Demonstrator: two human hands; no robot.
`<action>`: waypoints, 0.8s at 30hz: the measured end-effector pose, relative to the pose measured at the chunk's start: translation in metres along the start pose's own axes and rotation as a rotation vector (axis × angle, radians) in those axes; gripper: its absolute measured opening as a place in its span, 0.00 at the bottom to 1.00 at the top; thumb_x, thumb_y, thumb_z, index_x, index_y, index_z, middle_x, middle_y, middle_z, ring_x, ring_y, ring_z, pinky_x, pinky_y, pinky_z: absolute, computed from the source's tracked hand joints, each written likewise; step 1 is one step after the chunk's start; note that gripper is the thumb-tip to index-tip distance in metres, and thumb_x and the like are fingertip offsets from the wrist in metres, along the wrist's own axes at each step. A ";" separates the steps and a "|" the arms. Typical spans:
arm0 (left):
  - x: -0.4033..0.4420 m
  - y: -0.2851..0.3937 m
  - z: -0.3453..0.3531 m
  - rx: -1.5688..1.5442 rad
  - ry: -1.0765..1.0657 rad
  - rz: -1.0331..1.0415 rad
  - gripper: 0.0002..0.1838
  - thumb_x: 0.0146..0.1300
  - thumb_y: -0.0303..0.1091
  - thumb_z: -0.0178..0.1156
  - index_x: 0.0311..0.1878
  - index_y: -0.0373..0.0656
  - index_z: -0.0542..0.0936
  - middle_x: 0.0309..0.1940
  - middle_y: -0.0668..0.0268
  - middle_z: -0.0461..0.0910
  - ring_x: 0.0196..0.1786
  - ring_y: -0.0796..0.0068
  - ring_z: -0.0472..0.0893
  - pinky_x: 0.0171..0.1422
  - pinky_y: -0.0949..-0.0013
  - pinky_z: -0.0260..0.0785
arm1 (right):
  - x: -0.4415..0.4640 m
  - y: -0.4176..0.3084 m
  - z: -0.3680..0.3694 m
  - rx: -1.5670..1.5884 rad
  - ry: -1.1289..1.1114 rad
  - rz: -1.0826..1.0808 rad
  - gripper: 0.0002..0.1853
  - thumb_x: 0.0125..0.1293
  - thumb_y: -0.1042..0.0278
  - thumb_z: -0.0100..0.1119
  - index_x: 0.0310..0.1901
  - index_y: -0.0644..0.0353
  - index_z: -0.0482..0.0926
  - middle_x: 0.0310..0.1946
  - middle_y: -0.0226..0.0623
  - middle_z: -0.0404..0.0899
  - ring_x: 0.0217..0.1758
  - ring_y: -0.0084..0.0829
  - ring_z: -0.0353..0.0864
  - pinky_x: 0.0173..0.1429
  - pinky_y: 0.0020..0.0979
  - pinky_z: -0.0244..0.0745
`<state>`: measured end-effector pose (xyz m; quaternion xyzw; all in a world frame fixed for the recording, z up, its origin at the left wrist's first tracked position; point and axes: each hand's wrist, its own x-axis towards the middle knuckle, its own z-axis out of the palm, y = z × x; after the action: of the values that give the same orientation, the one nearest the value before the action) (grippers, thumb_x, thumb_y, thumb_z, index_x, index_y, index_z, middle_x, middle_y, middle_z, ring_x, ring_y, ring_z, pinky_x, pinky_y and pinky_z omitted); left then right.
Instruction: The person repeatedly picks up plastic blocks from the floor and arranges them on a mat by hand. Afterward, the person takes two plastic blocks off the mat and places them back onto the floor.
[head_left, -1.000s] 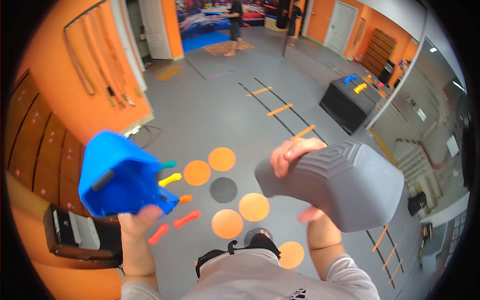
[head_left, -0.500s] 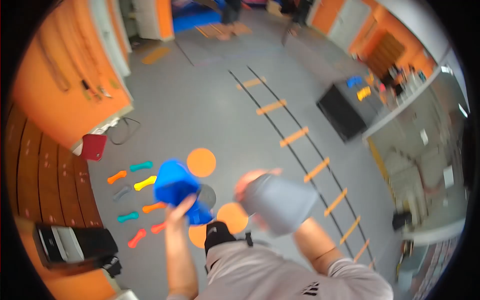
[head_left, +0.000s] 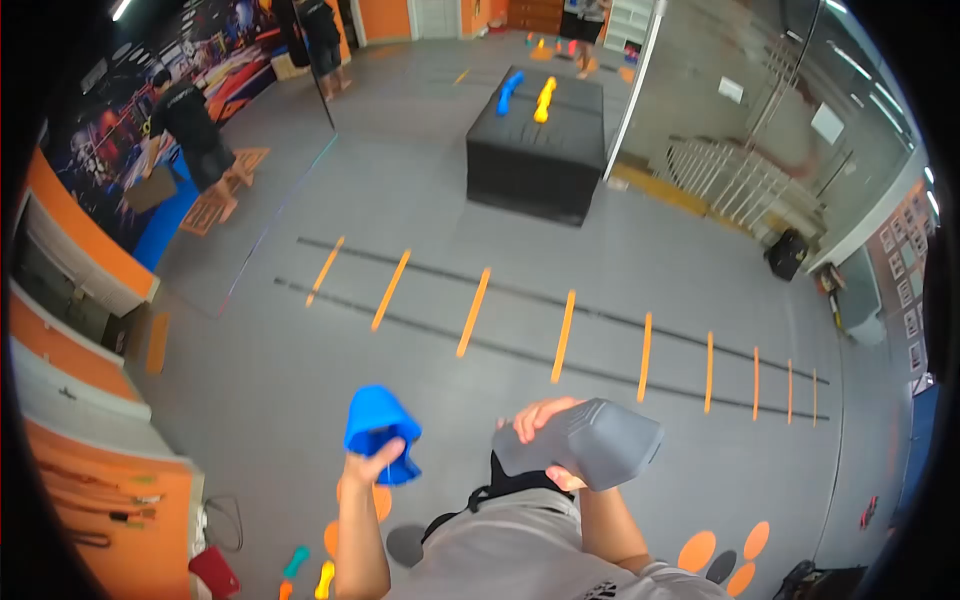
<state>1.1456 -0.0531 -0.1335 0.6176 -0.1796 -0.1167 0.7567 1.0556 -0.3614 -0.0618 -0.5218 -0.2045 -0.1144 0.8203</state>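
Note:
My left hand (head_left: 372, 467) grips a blue hollow plastic piece (head_left: 372, 410) by its lower edge, the thumb inside the dark opening that faces me. To the right, my right hand (head_left: 540, 417) is wrapped round a grey moulded plastic piece (head_left: 615, 440), broad and faceted at its far end; fingers show above it and below it. The two pieces are apart, held in front of my body above the floor. Beyond both hands, an agility ladder (head_left: 563, 335) with black side straps and orange rungs lies across the floor.
A black padded block (head_left: 530, 180) carries a blue bone-shaped piece (head_left: 510, 92) and a yellow one (head_left: 545, 100). Orange discs (head_left: 697, 551) and grey discs lie near me. A person (head_left: 190, 125) stands at upper left, another (head_left: 322, 45) farther back. Glass panels (head_left: 760, 110) stand right.
My view has swung to the right and up, so the ladder now runs across and the black block is ahead. Both hands still hold the same blue and grey pieces.

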 end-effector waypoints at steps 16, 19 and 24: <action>0.522 0.017 -0.079 -0.126 0.407 -0.244 0.33 0.55 0.45 0.69 0.59 0.38 0.70 0.37 0.62 0.76 0.36 0.70 0.78 0.39 0.67 0.74 | 0.461 0.079 -0.232 -0.373 0.132 0.126 0.31 0.38 0.69 0.71 0.49 0.61 0.73 0.34 0.34 0.76 0.43 0.31 0.76 0.48 0.33 0.74; 0.635 0.029 -0.052 -0.200 0.158 -0.589 0.37 0.56 0.48 0.70 0.63 0.38 0.68 0.42 0.62 0.76 0.38 0.70 0.79 0.42 0.63 0.76 | 0.494 0.093 -0.268 -0.234 0.330 0.273 0.34 0.41 0.64 0.74 0.51 0.61 0.71 0.37 0.37 0.76 0.43 0.33 0.78 0.48 0.36 0.76; 0.785 -0.021 -0.033 -0.732 -0.260 -0.721 0.24 0.56 0.31 0.59 0.56 0.31 0.71 0.44 0.51 0.81 0.47 0.58 0.83 0.52 0.54 0.78 | 0.541 0.144 -0.344 0.081 0.595 0.427 0.35 0.44 0.56 0.73 0.54 0.63 0.70 0.38 0.41 0.76 0.42 0.38 0.80 0.50 0.41 0.79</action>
<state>1.8728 -0.3413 -0.0599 0.3159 0.0042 -0.5004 0.8061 1.6695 -0.5960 -0.0598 -0.4637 0.1519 -0.0790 0.8693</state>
